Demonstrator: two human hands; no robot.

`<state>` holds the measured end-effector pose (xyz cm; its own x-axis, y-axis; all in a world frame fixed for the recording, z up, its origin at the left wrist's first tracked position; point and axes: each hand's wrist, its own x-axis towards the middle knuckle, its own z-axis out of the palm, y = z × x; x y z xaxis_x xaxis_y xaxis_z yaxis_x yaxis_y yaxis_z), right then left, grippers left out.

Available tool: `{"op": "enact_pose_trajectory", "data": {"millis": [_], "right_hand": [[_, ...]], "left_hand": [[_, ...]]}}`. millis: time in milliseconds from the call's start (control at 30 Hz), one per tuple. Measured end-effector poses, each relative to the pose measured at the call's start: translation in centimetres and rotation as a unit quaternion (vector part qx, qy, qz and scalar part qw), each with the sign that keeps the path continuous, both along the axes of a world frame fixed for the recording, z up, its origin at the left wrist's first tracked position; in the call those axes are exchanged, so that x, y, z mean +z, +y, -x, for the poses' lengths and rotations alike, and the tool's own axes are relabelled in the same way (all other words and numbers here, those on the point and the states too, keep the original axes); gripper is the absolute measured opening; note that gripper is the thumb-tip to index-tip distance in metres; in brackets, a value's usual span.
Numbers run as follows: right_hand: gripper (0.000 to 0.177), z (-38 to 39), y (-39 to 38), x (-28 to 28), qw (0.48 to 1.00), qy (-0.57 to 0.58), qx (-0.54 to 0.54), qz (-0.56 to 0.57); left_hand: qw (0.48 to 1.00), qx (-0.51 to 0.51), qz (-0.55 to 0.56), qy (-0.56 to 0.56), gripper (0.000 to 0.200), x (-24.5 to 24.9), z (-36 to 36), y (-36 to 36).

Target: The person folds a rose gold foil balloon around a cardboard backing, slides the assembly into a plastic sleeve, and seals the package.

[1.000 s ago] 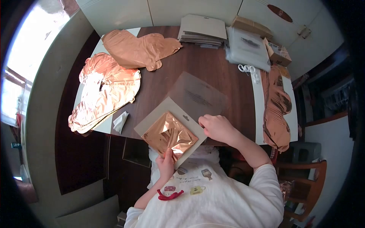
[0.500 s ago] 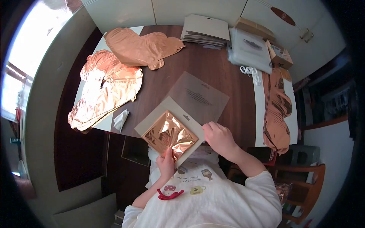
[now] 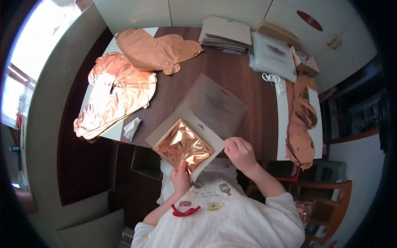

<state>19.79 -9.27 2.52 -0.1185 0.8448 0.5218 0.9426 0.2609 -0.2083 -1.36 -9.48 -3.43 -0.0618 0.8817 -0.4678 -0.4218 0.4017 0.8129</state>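
Observation:
My left hand (image 3: 180, 178) is closed on a folded copper foil balloon (image 3: 184, 144), its thumb pressed on the shiny front. Behind the foil lies a pale backing card (image 3: 163, 129) with a small hanger slot near its top corner. A clear plastic bag (image 3: 217, 108) with dark print stretches over the table beyond the card. The bag seems to overlap the card's upper part. My right hand (image 3: 240, 152) is closed in a pinch at the card's right corner, where the bag's edge meets it. The fingertips partly hide which layer they grip.
Large flat copper foil balloons (image 3: 159, 49) lie at left, near a crumpled white tissue (image 3: 131, 129). Stacked cards (image 3: 225, 33) and plastic bags (image 3: 271, 56) sit at the back. White ribbon rolls (image 3: 271, 77) and another foil balloon (image 3: 301, 124) are at right. A wooden chair (image 3: 345, 206) stands nearby.
My right hand has shifted slightly right and down. The bag looks more slanted and hazier over the card's upper part. My left hand keeps its hold on the foil.

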Motion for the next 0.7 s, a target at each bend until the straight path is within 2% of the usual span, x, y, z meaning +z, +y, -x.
{"op": "enact_pose_trajectory", "data": {"millis": [167, 267, 367, 467, 567, 700], "right_hand": [[0.016, 1.0, -0.6, -0.8, 0.999, 0.046, -0.015, -0.025], [0.016, 1.5, -0.3, -0.5, 0.999, 0.038, -0.011, 0.001], [0.016, 1.4, 0.1, -0.6, 0.997, 0.044, -0.019, 0.067], [0.018, 1.4, 1.6, 0.5, 0.998, -0.008, -0.007, 0.059], [0.016, 2.2, 3.6, 0.9, 1.000, 0.022, -0.007, 0.019], [0.015, 2.2, 5.0, -0.3, 0.999, -0.032, 0.008, 0.043]], "left_hand": [[1.000, -0.020, 0.012, -0.018, 0.024, 0.6, 0.0, 0.0], [1.000, 0.006, 0.000, -0.009, 0.022, 0.0, -0.5, -0.2], [1.000, -0.019, -0.001, -0.025, 0.020, -0.5, -0.4, -0.6], [0.999, -0.027, 0.008, -0.030, 0.021, -0.7, -0.7, -0.7], [0.997, -0.082, 0.009, 0.008, 0.023, 0.3, -0.5, -0.9], [0.995, -0.096, -0.008, 0.008, 0.023, -0.2, -0.5, -0.9]]}}
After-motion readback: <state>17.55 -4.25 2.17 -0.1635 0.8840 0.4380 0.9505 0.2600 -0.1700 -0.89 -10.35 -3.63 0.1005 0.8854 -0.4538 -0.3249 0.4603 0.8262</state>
